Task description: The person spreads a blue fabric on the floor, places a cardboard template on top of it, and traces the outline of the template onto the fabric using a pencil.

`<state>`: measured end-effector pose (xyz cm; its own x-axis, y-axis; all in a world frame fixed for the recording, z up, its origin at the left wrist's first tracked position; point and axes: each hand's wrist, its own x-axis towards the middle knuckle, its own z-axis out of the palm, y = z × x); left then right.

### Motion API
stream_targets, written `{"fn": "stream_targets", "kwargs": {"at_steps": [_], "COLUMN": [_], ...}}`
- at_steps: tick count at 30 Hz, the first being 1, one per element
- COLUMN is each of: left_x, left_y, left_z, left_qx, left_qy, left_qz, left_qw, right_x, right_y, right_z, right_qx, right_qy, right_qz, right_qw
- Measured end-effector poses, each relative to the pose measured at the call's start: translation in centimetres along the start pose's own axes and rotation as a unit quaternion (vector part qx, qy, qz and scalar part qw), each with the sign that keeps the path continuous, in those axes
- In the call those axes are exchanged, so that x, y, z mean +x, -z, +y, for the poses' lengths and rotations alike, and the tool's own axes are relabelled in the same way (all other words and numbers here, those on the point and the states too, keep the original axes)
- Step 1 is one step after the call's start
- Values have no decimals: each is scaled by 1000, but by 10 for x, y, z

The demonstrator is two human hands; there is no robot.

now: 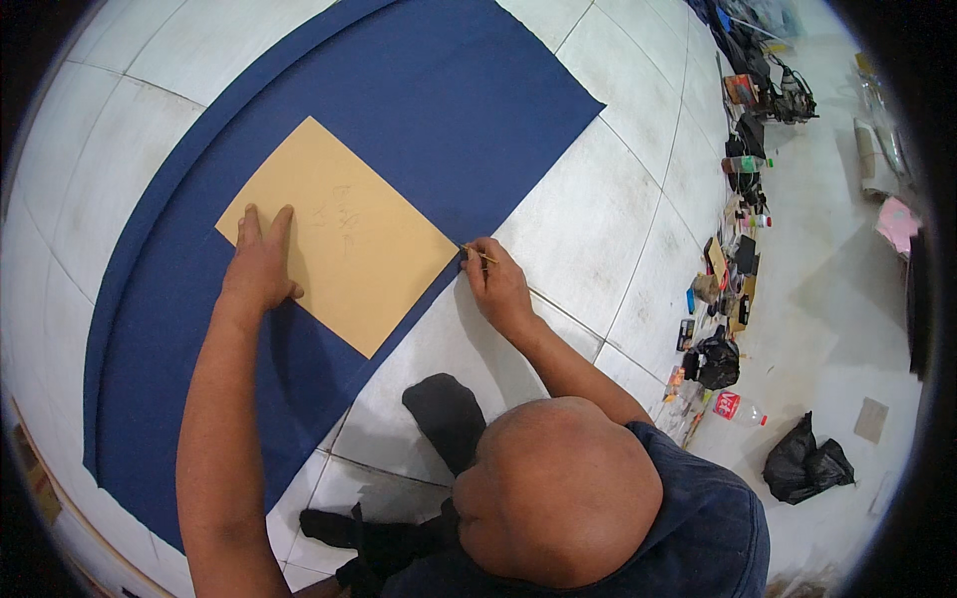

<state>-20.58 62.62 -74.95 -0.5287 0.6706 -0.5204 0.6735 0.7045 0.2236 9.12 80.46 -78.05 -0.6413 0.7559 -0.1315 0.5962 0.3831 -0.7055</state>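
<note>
A large dark blue cloth [419,110] is spread over the tiles, with its far left edge curved and turned up in a band. On it lies a tan four-sided paper sheet [374,229] with faint handwriting. My left hand [259,261] rests on the sheet's left part, fingers apart and the thumb near its lower left edge. At the right corner of the sheet, by the cloth's near edge, my right hand [498,289] pinches a thin yellowish pencil or pen [488,258]. The tip is at that corner; whether it touches the cloth is too small to tell.
White floor tiles [598,199] surround the cloth. Along the right wall stand bottles, small boxes and black bags, including a clear bottle [738,408] with a red label and a black plastic bag [805,460]. My dark-clad feet [444,419] are close to the cloth's near edge.
</note>
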Motion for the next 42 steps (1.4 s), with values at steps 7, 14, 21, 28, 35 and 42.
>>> {"fn": "stream_targets", "kwargs": {"at_steps": [7, 14, 21, 28, 35, 42], "left_x": [1, 7, 2, 0, -3, 1], "left_y": [-1, -8, 0, 4, 4, 0], "left_z": [0, -4, 5, 7, 3, 3], "left_qx": [2, 17, 0, -4, -4, 3], "left_qy": [-4, 6, 1, 0, -12, -7], "left_qz": [6, 6, 8, 1, 11, 15], "left_qw": [1000, 1000, 1000, 1000, 1000, 1000], "right_x": [-1, 6, 1, -1, 0, 12], "right_y": [-3, -1, -3, -1, 1, -1], "right_z": [8, -2, 6, 3, 1, -6], "right_qx": [2, 139, 85, 84, 37, -53], "right_qy": [7, -36, -32, -17, 20, 107], "right_qz": [16, 22, -3, 4, 3, -1], "right_qw": [1000, 989, 996, 996, 999, 993]}}
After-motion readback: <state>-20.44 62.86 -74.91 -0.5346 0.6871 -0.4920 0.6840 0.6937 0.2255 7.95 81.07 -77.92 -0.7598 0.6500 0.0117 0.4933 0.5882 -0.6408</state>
